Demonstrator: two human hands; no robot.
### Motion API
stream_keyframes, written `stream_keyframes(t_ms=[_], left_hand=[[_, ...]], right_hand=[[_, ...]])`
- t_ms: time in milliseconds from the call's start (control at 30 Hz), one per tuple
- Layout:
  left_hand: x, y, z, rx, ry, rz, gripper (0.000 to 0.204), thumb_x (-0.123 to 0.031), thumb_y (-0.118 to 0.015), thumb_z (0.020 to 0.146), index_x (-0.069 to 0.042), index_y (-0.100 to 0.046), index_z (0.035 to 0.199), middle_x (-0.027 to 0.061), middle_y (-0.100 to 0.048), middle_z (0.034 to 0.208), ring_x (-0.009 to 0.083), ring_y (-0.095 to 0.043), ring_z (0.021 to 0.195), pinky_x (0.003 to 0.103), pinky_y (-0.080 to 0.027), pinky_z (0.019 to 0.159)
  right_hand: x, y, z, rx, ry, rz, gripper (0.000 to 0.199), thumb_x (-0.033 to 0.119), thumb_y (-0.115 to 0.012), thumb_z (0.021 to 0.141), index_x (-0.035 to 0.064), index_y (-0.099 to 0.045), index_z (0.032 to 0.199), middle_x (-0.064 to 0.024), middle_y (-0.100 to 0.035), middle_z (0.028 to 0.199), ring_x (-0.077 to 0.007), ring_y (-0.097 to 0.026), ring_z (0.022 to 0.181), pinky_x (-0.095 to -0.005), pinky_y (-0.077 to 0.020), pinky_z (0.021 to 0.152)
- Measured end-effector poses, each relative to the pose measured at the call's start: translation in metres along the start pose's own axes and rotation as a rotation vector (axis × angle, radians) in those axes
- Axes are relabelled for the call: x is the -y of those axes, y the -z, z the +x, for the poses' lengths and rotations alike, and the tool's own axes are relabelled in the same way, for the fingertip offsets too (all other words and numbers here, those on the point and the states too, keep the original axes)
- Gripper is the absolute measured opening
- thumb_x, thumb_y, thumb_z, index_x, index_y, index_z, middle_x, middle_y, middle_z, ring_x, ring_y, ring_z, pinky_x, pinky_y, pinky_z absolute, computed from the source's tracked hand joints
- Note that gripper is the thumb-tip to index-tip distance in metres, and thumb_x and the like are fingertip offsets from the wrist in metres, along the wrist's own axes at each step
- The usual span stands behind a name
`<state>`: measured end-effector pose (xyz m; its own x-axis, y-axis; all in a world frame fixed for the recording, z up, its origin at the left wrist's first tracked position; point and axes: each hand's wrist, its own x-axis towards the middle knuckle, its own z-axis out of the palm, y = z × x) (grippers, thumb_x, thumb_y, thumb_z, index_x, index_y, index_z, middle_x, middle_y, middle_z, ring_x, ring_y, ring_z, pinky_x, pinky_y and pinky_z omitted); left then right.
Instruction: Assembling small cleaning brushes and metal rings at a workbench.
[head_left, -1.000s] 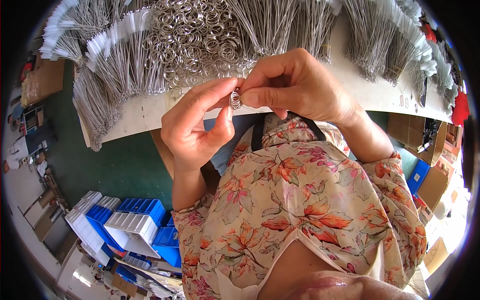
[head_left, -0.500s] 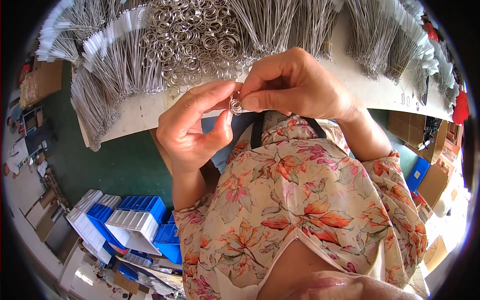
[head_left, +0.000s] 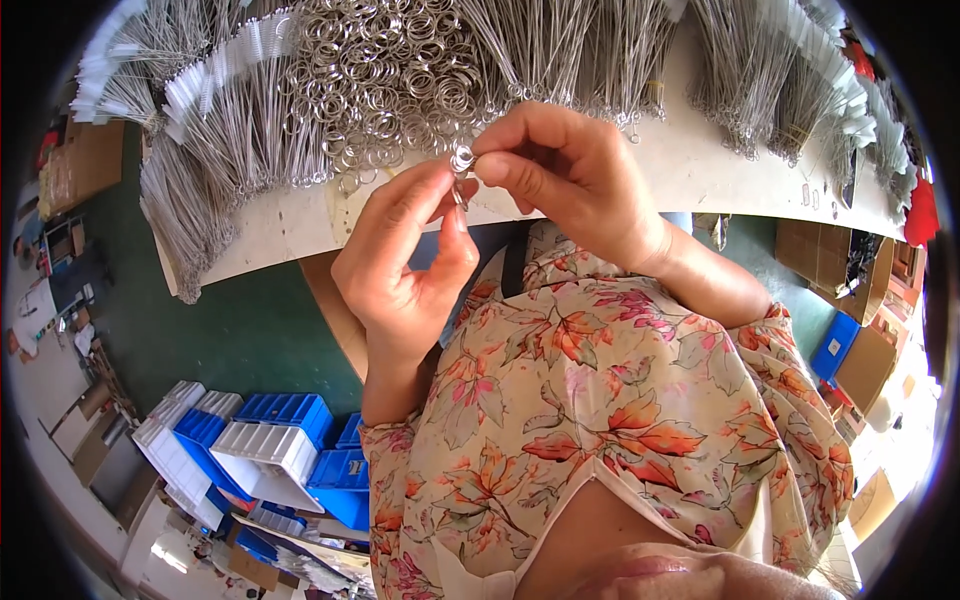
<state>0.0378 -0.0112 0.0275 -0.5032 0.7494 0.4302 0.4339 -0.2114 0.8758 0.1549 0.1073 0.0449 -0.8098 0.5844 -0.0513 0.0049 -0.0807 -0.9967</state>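
Observation:
Just off the table's near edge, my two hands meet over small shiny metal rings. Between thumb and forefinger, my left hand (head_left: 400, 260) pinches a metal ring seen nearly edge-on. My right hand (head_left: 585, 185) has its fingertips closed on a small coiled split ring (head_left: 461, 158) at the top of that pinch. Whether the rings are linked is too small to tell. Beyond my hands lies a heap of loose split rings (head_left: 385, 75) on the table. Bundles of thin wire brushes (head_left: 520, 50) with looped ends lie beside the heap.
More wire brushes with white bristles (head_left: 235, 70) fan out at the left of the pale table (head_left: 700, 190). Further bundles (head_left: 760, 80) lie at the right. Blue and white plastic crates (head_left: 270, 450) stand at lower left; cardboard boxes (head_left: 835, 260) sit at right.
Both hands have shifted slightly. The coiled ring at my right fingertips has moved up and turned, from between my fingertips to above my left thumb.

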Motion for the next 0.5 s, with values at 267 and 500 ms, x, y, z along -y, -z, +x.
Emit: stream_keyframes(t_ms=[267,500], left_hand=[[-0.004,-0.003,0.004,-0.004,-0.078,0.041,0.029,0.007,-0.061,0.072,0.008,-0.059,0.101,0.0160,-0.062,0.095,0.0176,-0.062,0.075,0.026,-0.051,0.066],[-0.002,-0.003,0.010,-0.001,-0.104,-0.001,0.032,0.009,-0.063,0.070,0.008,-0.060,0.102,0.0169,-0.062,0.096,0.0179,-0.063,0.075,0.025,-0.051,0.066]], right_hand=[[0.002,0.002,0.003,0.000,0.111,-0.062,0.014,0.013,-0.058,0.087,-0.0010,-0.061,0.089,-0.0018,-0.060,0.072,-0.0072,-0.056,0.066,-0.0203,-0.0448,0.057],[0.008,0.008,0.002,0.153,-0.166,0.332,0.017,0.017,-0.059,0.087,0.0003,-0.063,0.090,0.0026,-0.052,0.066,-0.0021,-0.039,0.054,-0.0185,-0.0322,0.046]])
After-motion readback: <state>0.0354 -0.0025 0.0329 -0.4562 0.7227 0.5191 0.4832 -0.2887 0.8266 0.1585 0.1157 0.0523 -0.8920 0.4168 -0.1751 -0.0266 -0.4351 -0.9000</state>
